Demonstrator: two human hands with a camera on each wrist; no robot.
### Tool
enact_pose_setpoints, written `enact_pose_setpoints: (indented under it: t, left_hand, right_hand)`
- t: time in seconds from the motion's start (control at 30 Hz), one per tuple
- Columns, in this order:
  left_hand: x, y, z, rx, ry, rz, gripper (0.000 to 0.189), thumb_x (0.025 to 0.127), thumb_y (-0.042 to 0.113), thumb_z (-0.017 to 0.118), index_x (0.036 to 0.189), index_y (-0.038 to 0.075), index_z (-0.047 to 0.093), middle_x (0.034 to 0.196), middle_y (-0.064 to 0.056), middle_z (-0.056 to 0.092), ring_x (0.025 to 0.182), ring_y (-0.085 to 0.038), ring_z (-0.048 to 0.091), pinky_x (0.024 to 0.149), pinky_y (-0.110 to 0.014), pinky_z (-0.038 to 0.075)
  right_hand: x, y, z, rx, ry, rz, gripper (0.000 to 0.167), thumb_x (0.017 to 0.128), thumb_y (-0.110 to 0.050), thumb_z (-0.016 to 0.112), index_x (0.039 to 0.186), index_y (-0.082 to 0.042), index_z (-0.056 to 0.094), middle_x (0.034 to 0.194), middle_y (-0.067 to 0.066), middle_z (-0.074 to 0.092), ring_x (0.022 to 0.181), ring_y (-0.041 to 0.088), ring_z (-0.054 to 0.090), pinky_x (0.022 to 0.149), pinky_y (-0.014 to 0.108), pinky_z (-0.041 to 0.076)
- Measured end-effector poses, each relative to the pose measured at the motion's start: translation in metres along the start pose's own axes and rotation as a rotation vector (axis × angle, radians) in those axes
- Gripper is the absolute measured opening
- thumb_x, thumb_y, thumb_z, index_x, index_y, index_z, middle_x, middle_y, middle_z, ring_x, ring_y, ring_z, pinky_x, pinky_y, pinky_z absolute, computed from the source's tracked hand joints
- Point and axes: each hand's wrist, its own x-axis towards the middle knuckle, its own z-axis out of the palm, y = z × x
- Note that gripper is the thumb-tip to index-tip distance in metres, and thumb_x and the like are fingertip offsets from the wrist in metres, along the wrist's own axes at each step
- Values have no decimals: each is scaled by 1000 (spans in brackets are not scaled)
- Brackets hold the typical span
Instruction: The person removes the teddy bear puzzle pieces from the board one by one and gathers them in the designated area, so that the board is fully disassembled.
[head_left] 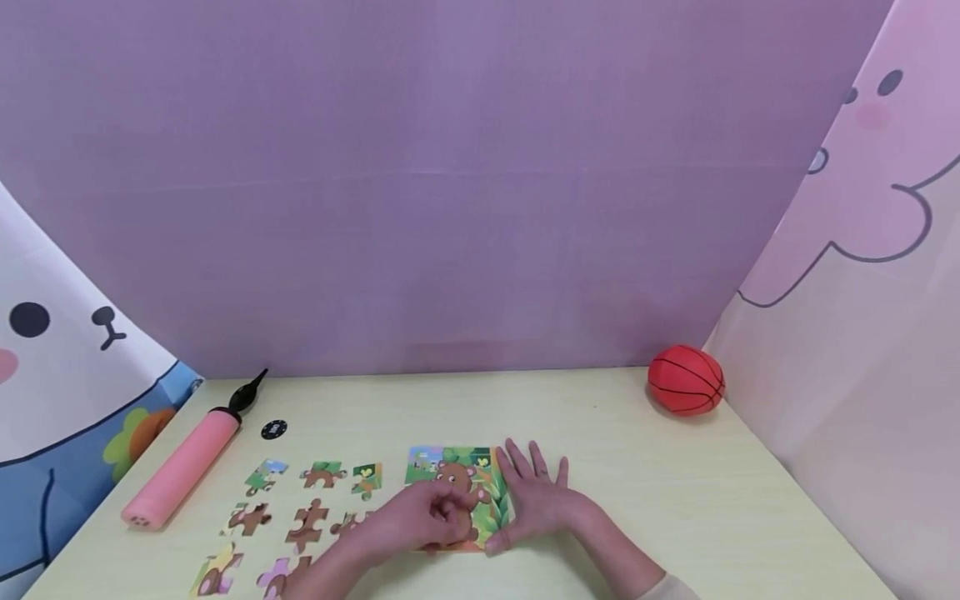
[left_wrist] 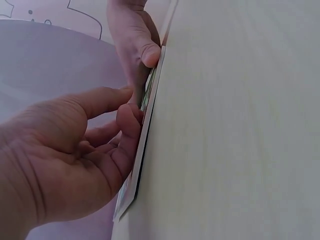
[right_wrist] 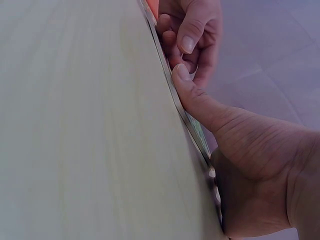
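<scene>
A square puzzle board [head_left: 489, 490] with a brown bear picture lies on the table. My left hand [head_left: 423, 515] is over its lower left part with fingers loosely bent. In the left wrist view, the left hand [left_wrist: 75, 150] has its thumb apart from the bent fingers, whose tips touch the board [left_wrist: 145, 145]; I see nothing gripped. My right hand [head_left: 536, 500] rests at the board's right edge, fingers spread and thumb at the lower right corner. The right wrist view shows the right hand's thumb [right_wrist: 197, 95] along the board's edge. The left hand covers part of the bear.
Several loose jigsaw pieces [head_left: 307, 525] lie left of the board, some partly behind the left forearm. A pink hand pump [head_left: 183, 471] and a black round chip [head_left: 273, 429] are farther left. At the back right sits a red ball [head_left: 686, 380]. A purple cloth [head_left: 465, 208] hangs behind the table.
</scene>
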Motion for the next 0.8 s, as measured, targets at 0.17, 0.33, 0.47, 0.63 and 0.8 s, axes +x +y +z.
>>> enact_pose_setpoints:
  t: [0.17,0.33,0.47,0.63,0.8]
  left_hand:
    - [3,2,2,10,-31,-1,40,90,3,69,129,-5,64,81,-4,62,57,-10,46,49,-21,41]
    - [4,4,3,32,-24,-8,37,87,-1,67,124,-5,66,77,-2,59,54,-10,43,47,-20,37]
    - [4,4,3,36,-21,-9,33,87,-2,67,121,-4,67,76,-2,58,54,-10,41,46,-20,34]
    - [5,4,4,56,8,-9,29,88,1,69,117,-3,69,85,-7,64,65,-12,49,49,-19,38]
    - [6,5,5,22,48,-27,23,90,1,70,113,-1,71,89,-10,67,70,-16,59,52,-21,45]
  right_hand:
    - [1,0,0,-3,-2,3,136,65,-78,76,162,-8,11,168,16,0,149,50,-5,104,81,-3]
    - [1,0,0,-6,-1,3,136,65,-78,76,162,-7,11,168,16,1,149,50,-4,103,82,-2]
    - [1,0,0,-6,-1,2,136,66,-78,76,162,-8,11,168,16,1,149,50,-4,103,82,-2]
    - [1,0,0,-8,-4,5,136,65,-78,76,162,-8,11,168,15,1,149,49,-5,104,82,-2]
    - [1,0,0,-8,-7,5,137,65,-79,75,162,-8,11,168,15,0,149,49,-5,104,81,-2]
